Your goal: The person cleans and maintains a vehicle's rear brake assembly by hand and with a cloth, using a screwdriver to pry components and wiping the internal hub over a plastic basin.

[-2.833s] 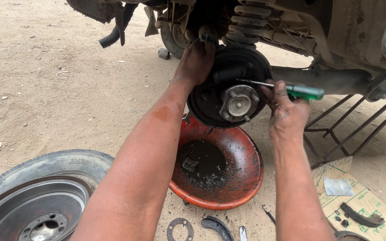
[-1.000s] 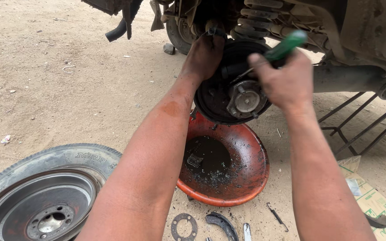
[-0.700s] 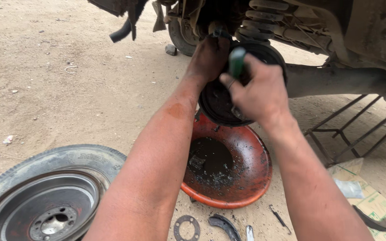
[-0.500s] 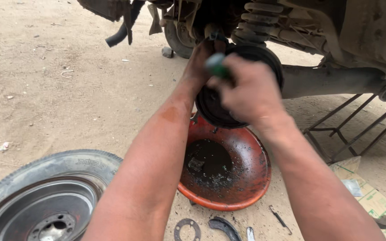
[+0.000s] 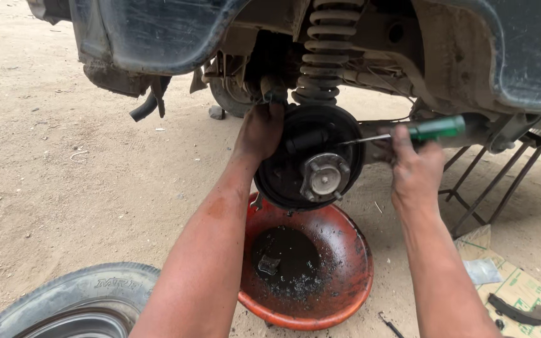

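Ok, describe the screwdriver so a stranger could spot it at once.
Start at the coil spring under the raised vehicle, then drop to the round black brake plate. Just right of it, the right hand grips the screwdriver: its bright green handle is the only green tool there.

Two bare forearms reach forward and upward from the bottom of the view, both smeared with dark grime; the left hand (image 5: 259, 130) is at the end of a nearly straight arm, palm facing away, its fingers (image 5: 269, 111) curled over and gripping at the top; the right hand (image 5: 416, 168) is raised at about the same height, well apart from the left, wrist bent slightly, its fingers (image 5: 403, 139) closed in a fist-like grip, back of the hand toward the camera.
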